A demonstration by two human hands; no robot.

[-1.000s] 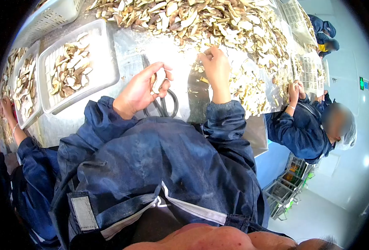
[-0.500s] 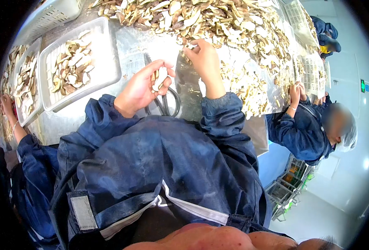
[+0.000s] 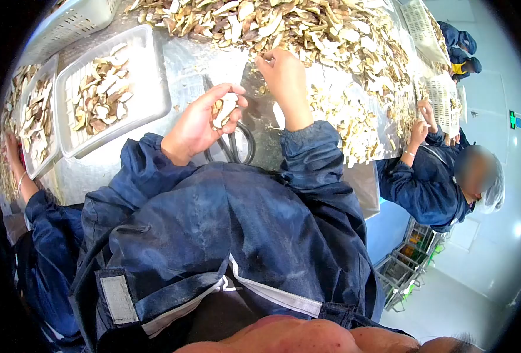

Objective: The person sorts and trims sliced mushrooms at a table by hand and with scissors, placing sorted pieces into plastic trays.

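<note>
My left hand (image 3: 199,120) is curled palm up around a few pale mushroom slices (image 3: 226,110), held between fingers and palm. At the near edge of the large pile of sliced mushrooms (image 3: 307,29), my right hand (image 3: 284,76) has its thumb and fingers pinched together. Whatever lies between those fingertips is hidden or too small to name. Black looped handles (image 3: 250,147), looking like scissors, lie on the metal table (image 3: 184,70) just beside my left hand.
On the left stands a clear plastic tray (image 3: 162,88) with mushroom slices, beside a second filled tray (image 3: 32,167). White perforated baskets (image 3: 443,106) stand at right. A co-worker in a hairnet (image 3: 448,182) works on the right; another person's arm (image 3: 28,185) reaches in at left.
My right hand has moved slightly up and left along the pile's edge. My left hand keeps the mushroom slices, turned a little. The right co-worker's hands have come up and apart.
</note>
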